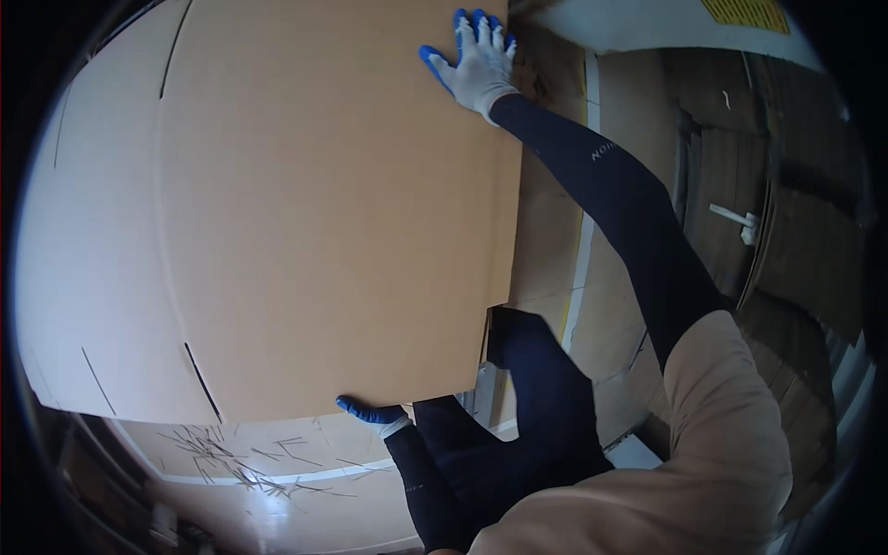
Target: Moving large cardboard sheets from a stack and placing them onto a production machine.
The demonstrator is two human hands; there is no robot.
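A large brown cardboard sheet (342, 203) with dark slits and a crease toward its left side fills most of the view in front of me. My right hand (481, 69), in a white glove with blue fingertips, lies on the sheet's far right corner with its fingers spread. At the near edge is my left hand (377, 416), gloved the same way. Its thumb rests on top of the cardboard, while the other fingers are hidden beneath, so it grips that edge.
Thin cardboard strips (217, 453) are scattered over the floor at the lower left. Stacked brown boards (731, 166) stand on the right, with a white object (740, 220) on them. A white surface (638, 26) juts in at the top right.
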